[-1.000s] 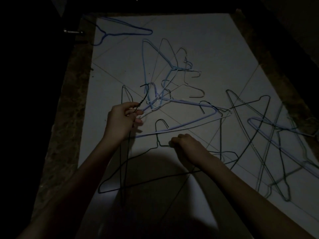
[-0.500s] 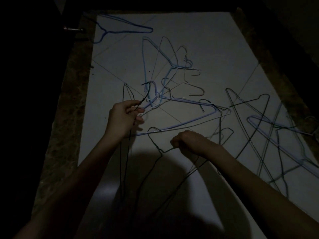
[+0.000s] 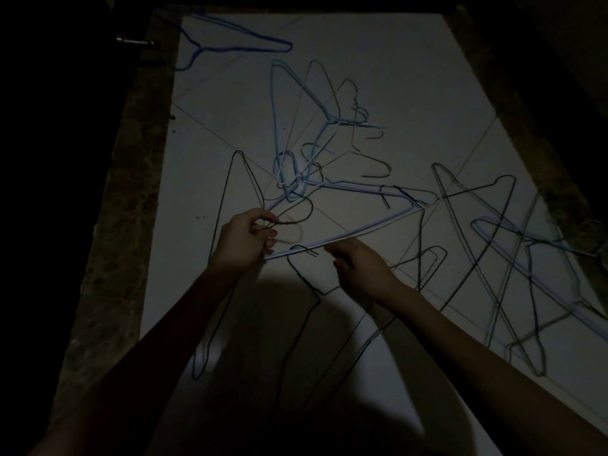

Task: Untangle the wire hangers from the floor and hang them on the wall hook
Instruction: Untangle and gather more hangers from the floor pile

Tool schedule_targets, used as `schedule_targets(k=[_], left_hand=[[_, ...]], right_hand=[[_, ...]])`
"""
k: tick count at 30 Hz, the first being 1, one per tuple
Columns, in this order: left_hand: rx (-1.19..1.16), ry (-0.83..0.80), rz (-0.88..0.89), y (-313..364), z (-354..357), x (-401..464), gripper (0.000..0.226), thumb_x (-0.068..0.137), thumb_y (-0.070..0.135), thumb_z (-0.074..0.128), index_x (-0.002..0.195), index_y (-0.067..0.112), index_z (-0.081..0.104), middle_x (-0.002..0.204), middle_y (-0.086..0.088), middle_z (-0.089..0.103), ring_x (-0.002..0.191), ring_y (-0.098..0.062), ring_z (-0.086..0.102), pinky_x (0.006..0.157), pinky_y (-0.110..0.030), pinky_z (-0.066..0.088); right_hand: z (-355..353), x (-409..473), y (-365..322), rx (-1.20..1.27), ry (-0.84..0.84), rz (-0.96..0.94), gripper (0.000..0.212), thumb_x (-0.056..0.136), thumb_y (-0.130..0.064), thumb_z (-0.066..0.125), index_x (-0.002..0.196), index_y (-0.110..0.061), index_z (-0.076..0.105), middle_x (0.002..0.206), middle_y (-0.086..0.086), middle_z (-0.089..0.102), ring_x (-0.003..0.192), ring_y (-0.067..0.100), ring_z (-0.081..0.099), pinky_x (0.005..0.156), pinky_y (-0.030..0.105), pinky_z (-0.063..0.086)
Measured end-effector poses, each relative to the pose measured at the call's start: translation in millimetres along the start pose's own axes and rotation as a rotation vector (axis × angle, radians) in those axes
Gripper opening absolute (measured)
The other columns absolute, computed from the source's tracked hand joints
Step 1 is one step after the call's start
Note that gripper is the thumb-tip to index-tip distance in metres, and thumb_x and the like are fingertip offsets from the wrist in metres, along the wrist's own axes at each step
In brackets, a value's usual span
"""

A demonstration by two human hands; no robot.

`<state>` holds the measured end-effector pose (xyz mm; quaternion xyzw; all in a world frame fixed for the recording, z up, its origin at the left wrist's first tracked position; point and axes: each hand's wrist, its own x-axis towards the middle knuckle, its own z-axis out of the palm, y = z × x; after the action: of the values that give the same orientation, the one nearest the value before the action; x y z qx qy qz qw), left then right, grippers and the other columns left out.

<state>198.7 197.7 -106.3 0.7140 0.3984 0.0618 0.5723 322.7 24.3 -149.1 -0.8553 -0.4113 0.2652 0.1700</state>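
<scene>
Down on the pale tiled floor, the left hand pinches the twisted neck of a dark wire hanger, whose thin triangular frame runs up beyond the knuckles and back down past the forearm. The right hand sits just beside it, fingers curled round the neck of a second dark hanger, its hook poking up between the two hands; the light is too dim to see the grip in detail. A pale blue coated hanger lies slanted just above both hands, its long straight bar touching the tangled cluster of blue and grey hooks further out. Well apart to the right lies another heap of crossed dark and blue hangers. One deep blue hanger lies alone at the far left, near a small metal fitting. Mottled brown stone border edges the smooth tiles.
</scene>
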Motion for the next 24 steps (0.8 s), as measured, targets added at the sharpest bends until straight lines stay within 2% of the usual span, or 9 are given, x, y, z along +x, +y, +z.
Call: schedule_targets(k=[2,6,9,13,15,17,20,22,24], left_hand=[[0.073,0.003,0.022,-9,3,1,0.023,0.090,-0.004,0.053,0.083,0.016,0.062,0.091,-0.027,0.067,0.068,-0.024,0.058,0.068,-0.037,0.050],[0.318,-0.061,0.114,-22,8,2,0.022,0.087,0.001,0.054,0.101,0.012,0.068,0.096,-0.005,0.067,0.087,-0.013,0.060,0.071,-0.012,0.042],[0.405,-0.097,0.161,-35,10,8,0.021,0.085,0.008,0.053,0.099,0.012,0.068,0.100,-0.005,0.069,0.093,-0.018,0.063,0.076,-0.019,0.042],[0.344,-0.062,0.166,-35,15,11,0.012,0.084,-0.001,0.056,0.091,0.005,0.064,0.086,-0.009,0.064,0.077,-0.017,0.057,0.069,-0.020,0.038],[0.262,-0.063,0.144,-33,18,10,0.008,0.082,0.005,0.057,0.087,0.009,0.062,0.082,-0.009,0.064,0.071,-0.020,0.058,0.068,-0.027,0.045],[0.186,-0.057,0.109,-30,18,8,0.009,0.080,0.010,0.055,0.087,0.011,0.060,0.083,-0.010,0.064,0.077,-0.026,0.064,0.068,-0.037,0.054],[0.143,-0.041,0.069,-24,16,7,0.012,0.086,-0.002,0.052,0.090,0.008,0.059,0.088,-0.012,0.064,0.086,-0.028,0.066,0.068,-0.042,0.056],[0.099,-0.018,0.057,-21,14,9,0.017,0.087,-0.006,0.049,0.092,0.007,0.059,0.084,-0.013,0.064,0.082,-0.032,0.066,0.067,-0.044,0.055],[0.075,0.016,0.039,-17,12,10,0.019,0.088,-0.005,0.048,0.093,0.009,0.059,0.077,-0.009,0.065,0.071,-0.028,0.064,0.067,-0.039,0.055]], right_hand=[[1,1,1,0.042,0.007,0.014,0.037,0.093,-0.010,0.048,0.129,-0.014,0.052,0.127,0.011,0.052,0.116,0.026,0.049,0.095,0.034,0.041],[0,3,1,0.098,0.001,0.023,0.036,0.091,-0.010,0.051,0.127,-0.013,0.054,0.126,0.011,0.051,0.115,0.023,0.052,0.097,0.032,0.041],[5,1,0,0.108,-0.016,0.031,0.036,0.088,-0.018,0.058,0.124,-0.017,0.055,0.121,0.008,0.051,0.110,0.020,0.054,0.093,0.035,0.044],[10,-2,-2,0.058,-0.056,0.023,0.031,0.082,-0.026,0.067,0.111,-0.018,0.060,0.110,0.005,0.051,0.104,0.018,0.052,0.086,0.032,0.044],[9,-3,-2,0.045,-0.061,0.012,0.032,0.078,-0.026,0.071,0.107,-0.018,0.061,0.107,0.003,0.050,0.100,0.017,0.051,0.085,0.032,0.044],[9,-4,-2,0.027,-0.080,-0.001,0.033,0.075,-0.028,0.073,0.105,-0.019,0.061,0.101,0.000,0.045,0.093,0.017,0.047,0.084,0.033,0.044],[11,-6,-4,-0.073,-0.111,-0.032,0.030,0.079,-0.030,0.069,0.106,-0.022,0.060,0.106,0.001,0.046,0.100,0.019,0.044,0.083,0.031,0.039],[13,-7,-5,-0.103,-0.109,-0.062,0.023,0.085,-0.028,0.063,0.107,-0.022,0.060,0.113,0.004,0.049,0.106,0.022,0.045,0.085,0.032,0.038],[13,-10,-6,-0.103,-0.118,-0.097,0.019,0.090,-0.027,0.054,0.107,-0.022,0.061,0.113,0.004,0.052,0.105,0.023,0.049,0.085,0.034,0.038]])
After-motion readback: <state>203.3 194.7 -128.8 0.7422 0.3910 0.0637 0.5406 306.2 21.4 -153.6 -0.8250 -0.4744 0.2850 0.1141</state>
